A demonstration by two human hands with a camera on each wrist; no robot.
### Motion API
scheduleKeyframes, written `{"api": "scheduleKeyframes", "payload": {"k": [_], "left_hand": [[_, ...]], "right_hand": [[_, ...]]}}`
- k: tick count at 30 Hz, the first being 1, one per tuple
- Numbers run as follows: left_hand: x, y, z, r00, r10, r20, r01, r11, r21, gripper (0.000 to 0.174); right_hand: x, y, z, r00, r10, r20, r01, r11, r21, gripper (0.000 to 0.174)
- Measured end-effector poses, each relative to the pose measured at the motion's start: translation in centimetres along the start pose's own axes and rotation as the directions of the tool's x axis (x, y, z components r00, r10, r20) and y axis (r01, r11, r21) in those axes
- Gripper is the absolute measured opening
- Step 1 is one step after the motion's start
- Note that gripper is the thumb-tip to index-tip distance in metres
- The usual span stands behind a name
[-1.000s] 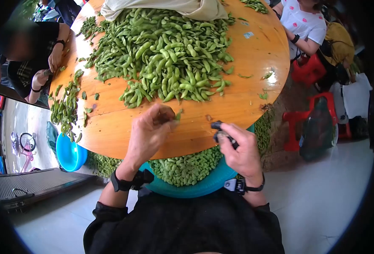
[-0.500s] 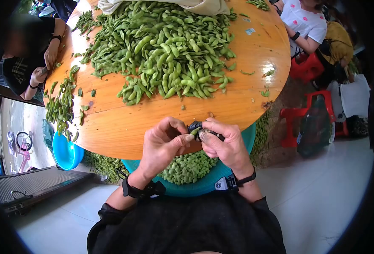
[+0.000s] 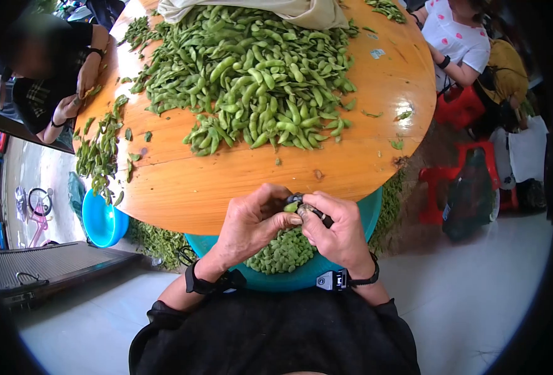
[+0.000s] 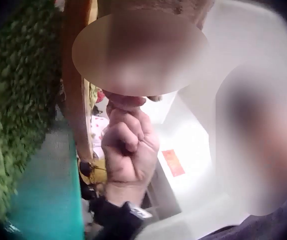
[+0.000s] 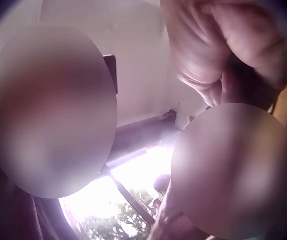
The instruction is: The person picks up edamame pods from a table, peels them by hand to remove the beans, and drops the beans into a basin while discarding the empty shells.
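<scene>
In the head view, my left hand [image 3: 248, 226] pinches a green pod [image 3: 292, 206] between thumb and fingers above the table's front edge. Touching it from the right, my right hand [image 3: 337, 230] grips a small black tool [image 3: 326, 220], its tip against the pod. Below both hands is a teal basin [image 3: 371, 209] with shelled green beans [image 3: 281, 253]. A large heap of pods [image 3: 257, 81] lies on the round wooden table [image 3: 226, 178]. The left wrist view shows my right hand [image 4: 131, 145] with curled fingers; the right wrist view shows its palm [image 5: 223, 45] close up.
A beige cloth [image 3: 257, 11] covers the heap's far edge. Smaller pods lie at the table's left, near a person in black [image 3: 39, 94]. A blue basin [image 3: 103, 219] stands lower left. Someone in white [image 3: 454, 37] and red stools [image 3: 436, 187] are at the right.
My hands were apart a second ago, the left over the table's front part. They have come together over the basin, and the pod now meets the black tool.
</scene>
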State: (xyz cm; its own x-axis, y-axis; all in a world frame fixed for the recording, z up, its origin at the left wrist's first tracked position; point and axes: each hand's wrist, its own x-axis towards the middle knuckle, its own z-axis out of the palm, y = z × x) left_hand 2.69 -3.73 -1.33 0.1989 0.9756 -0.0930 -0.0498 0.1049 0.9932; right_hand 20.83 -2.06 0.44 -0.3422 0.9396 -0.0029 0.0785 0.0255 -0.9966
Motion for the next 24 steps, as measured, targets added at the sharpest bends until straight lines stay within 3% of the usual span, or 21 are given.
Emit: {"api": "scheduleKeyframes", "payload": {"k": [2,4,10,14,16,18,19,20,21,22,24], "left_hand": [[-0.2,0.5,0.0,1.000,0.013,-0.020,-0.011,0.997,0.076,0.022],[-0.2,0.6,0.0,0.978,0.208,-0.019,-0.183,0.896,0.406,0.021],[-0.4,0.2,0.6,0.992,0.096,-0.081,-0.072,0.964,0.256,0.023],[-0.7,0.2,2.0,0.992,0.019,-0.121,-0.008,0.996,0.090,0.031],[-1.2,0.7,2.4,1.000,-0.009,-0.011,0.009,0.998,0.068,0.033],[-2.0,0.2,2.1,0.956,0.196,0.218,-0.255,0.922,0.291,0.032],[-2.4,0.4,1.8,0.909,0.144,0.392,-0.273,0.915,0.297,0.033],[-2.5,0.5,1.4,0.910,0.143,0.390,-0.271,0.916,0.297,0.033],[-2.5,0.6,0.9,0.852,0.228,0.471,-0.425,0.826,0.370,0.029],[-2.5,0.8,0.3,0.779,0.295,0.554,-0.568,0.706,0.422,0.027],[-2.7,2.5,-2.6,0.887,0.305,0.347,-0.458,0.676,0.577,0.029]], "right_hand": [[-0.1,-0.2,0.3,0.999,-0.048,-0.012,0.047,0.997,-0.056,0.015],[-0.3,-0.2,0.7,0.979,-0.195,-0.057,0.168,0.934,-0.315,0.016],[-0.4,-0.3,3.0,0.898,-0.414,-0.147,0.277,0.793,-0.543,0.017],[-0.3,-0.5,2.0,0.900,-0.413,-0.140,0.277,0.790,-0.548,0.015],[-1.1,-0.9,-0.5,0.921,-0.372,-0.115,0.251,0.793,-0.555,0.016],[-2.6,-1.9,-3.5,0.926,-0.256,-0.279,0.065,0.833,-0.549,0.014],[-3.3,-1.9,-5.6,0.906,-0.269,-0.327,0.020,0.799,-0.602,0.012],[-4.5,-1.8,-8.0,0.898,-0.162,-0.409,-0.125,0.797,-0.591,0.013],[-5.4,-1.6,-10.3,0.910,-0.116,-0.398,-0.189,0.738,-0.648,0.016],[-6.6,-0.7,-12.5,0.907,-0.157,-0.391,-0.227,0.600,-0.767,0.023],[-8.5,0.5,-15.3,0.878,-0.091,-0.470,-0.404,0.386,-0.829,0.029]]}}
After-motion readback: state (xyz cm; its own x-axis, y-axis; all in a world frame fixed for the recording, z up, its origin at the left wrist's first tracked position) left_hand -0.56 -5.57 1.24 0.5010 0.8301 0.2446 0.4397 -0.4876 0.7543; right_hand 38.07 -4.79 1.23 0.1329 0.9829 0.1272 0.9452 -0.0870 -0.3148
